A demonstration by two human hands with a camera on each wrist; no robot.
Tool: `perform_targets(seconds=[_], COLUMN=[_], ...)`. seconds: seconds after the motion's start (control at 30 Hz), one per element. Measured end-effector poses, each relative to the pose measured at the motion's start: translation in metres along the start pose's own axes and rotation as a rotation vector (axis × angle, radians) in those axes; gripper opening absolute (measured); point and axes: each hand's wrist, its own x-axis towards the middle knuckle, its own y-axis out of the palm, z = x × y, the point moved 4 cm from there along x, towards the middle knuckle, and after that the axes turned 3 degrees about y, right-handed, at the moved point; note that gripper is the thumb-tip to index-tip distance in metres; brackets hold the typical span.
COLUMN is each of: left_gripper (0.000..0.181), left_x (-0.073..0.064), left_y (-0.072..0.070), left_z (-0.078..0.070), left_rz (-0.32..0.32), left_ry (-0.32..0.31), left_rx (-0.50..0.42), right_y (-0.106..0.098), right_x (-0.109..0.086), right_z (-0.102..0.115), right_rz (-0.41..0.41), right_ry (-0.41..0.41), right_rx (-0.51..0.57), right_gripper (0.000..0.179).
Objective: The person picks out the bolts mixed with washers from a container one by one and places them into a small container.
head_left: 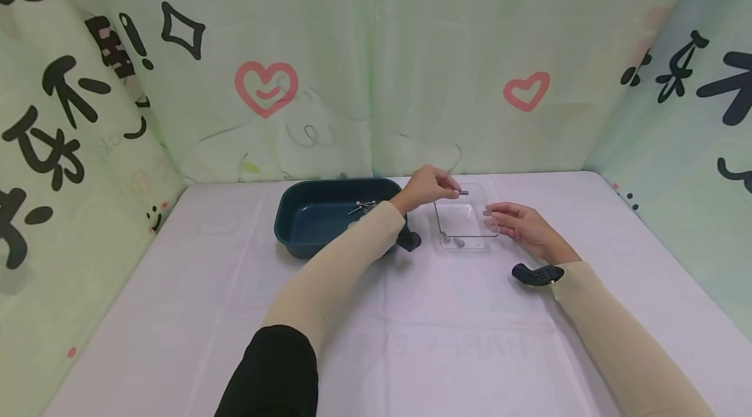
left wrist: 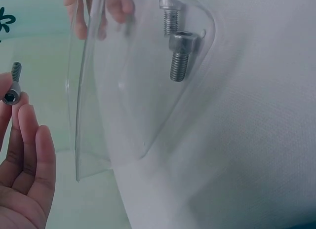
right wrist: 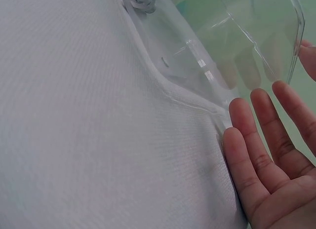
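Note:
My left hand [head_left: 427, 186] pinches a socket-head bolt [left wrist: 14, 85] between thumb and fingers. It holds the bolt above the far-left side of a clear plastic box [head_left: 467, 235]. Two more socket-head bolts [left wrist: 178, 56] lie on the box's bottom, near its front edge in the head view. At the box's right side, my right hand [head_left: 525, 228] grips the wall, its thumb [right wrist: 308, 58] at the rim and its fingers [right wrist: 266, 115] along the outside.
A dark teal basin [head_left: 311, 248] stands left of the box, partly behind my left forearm. Several metal bolts [head_left: 360, 208] lie in it. A white cloth covers the table [head_left: 411, 352], and printed curtains [head_left: 435, 45] enclose its back and sides.

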Motion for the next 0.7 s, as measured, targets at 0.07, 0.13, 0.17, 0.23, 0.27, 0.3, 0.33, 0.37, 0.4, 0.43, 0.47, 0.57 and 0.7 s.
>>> perform_targets(seconds=[0.07, 0.13, 0.17, 0.23, 0.27, 0.3, 0.33, 0.37, 0.4, 0.43, 0.47, 0.57, 0.7], left_gripper=[0.016, 0.016, 0.016, 0.015, 0.015, 0.015, 0.015, 0.016, 0.016, 0.016, 0.016, 0.016, 0.015], left_x=[-0.0003, -0.0005, -0.0005, -0.0006, -0.0004, -0.0004, -0.0004, -0.0002, -0.0003, -0.0001, 0.0001, 0.0003, 0.0003], left_y=[0.0011, 0.0019, 0.0023, 0.0028, 0.0031, 0.0033, 0.0035, 0.0038, 0.0041, 0.0044, 0.0048, 0.0054, 0.0053], left_z=[-0.0004, -0.0005, -0.0004, -0.0005, -0.0002, 0.0000, 0.0001, 0.0004, 0.0005, 0.0009, 0.0013, 0.0023, 0.0033], left_rz=[0.001, -0.002, -0.004, -0.009, -0.012, -0.014, -0.015, -0.016, -0.015, -0.015, -0.015, -0.017, -0.029], left_ry=[-0.002, -0.010, -0.015, -0.025, -0.032, -0.039, -0.046, -0.051, -0.055, -0.060, -0.063, -0.065, -0.074], left_rx=[0.002, 0.002, 0.002, 0.007, 0.009, 0.010, 0.010, 0.011, 0.009, 0.008, 0.004, 0.001, 0.011], right_y=[-0.0001, -0.0001, -0.0001, 0.0001, 0.0002, 0.0003, 0.0003, 0.0004, 0.0005, 0.0006, 0.0007, 0.0014, 0.0011], right_x=[-0.0001, -0.0003, -0.0003, -0.0005, -0.0006, -0.0007, -0.0008, -0.0009, -0.0010, -0.0011, -0.0012, -0.0016, -0.0012], right_z=[-0.0002, -0.0003, -0.0004, -0.0002, 0.0000, 0.0001, 0.0002, 0.0004, 0.0005, 0.0006, 0.0008, 0.0016, 0.0012], right_rz=[-0.004, -0.008, -0.009, -0.010, -0.010, -0.011, -0.011, -0.011, -0.011, -0.010, -0.008, 0.005, 0.012], right_ry=[0.002, 0.004, 0.005, 0.004, 0.004, 0.003, 0.003, 0.003, 0.003, 0.003, 0.001, -0.009, -0.010], right_rx=[-0.002, -0.002, -0.003, -0.005, -0.005, -0.006, -0.006, -0.007, -0.005, -0.004, -0.001, 0.013, 0.036], right_gripper=[0.047, 0.043, 0.042, 0.041, 0.041, 0.042, 0.041, 0.041, 0.040, 0.039, 0.039, 0.043, 0.038])
